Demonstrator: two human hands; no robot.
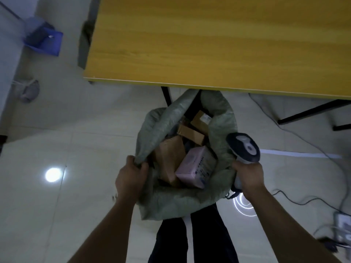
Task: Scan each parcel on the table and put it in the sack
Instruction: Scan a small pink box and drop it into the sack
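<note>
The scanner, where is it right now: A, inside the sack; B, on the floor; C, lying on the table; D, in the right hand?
D: the right hand holds the scanner beside the sack, whose rim the left hand holds.

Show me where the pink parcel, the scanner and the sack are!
pink parcel (193,168): head view, on its pink top face.
scanner (244,147): head view, on its dark head.
sack (171,203): head view, on its green near wall.
</note>
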